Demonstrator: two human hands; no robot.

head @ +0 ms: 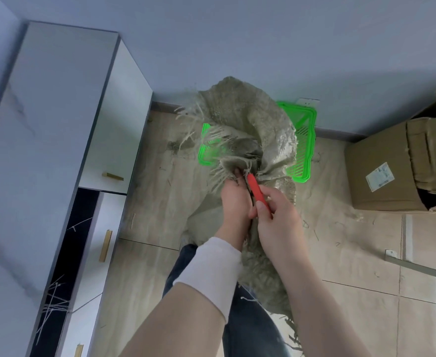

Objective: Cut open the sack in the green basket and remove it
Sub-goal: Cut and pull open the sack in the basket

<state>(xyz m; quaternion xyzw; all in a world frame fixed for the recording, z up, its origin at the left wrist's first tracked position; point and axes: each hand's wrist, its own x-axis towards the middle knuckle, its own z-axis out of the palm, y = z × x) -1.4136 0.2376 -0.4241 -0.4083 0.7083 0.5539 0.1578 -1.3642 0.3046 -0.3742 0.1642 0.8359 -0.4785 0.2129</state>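
Observation:
A grey-green woven sack (268,124) with frayed, torn edges fills the bright green plastic basket (303,140) on the floor by the wall and trails down toward me. My left hand (233,199) grips the frayed sack fabric near the basket's front edge. My right hand (273,217) holds a red-handled cutter (256,191), its tip pointed into the fabric right beside my left fingers. The blade itself is hidden in the sack's folds.
A white cabinet (64,140) with brass handles lines the left side. An open cardboard box (397,166) sits at the right. Loose fibres litter the tiled floor (160,202). My leg in dark jeans (250,325) is below the sack.

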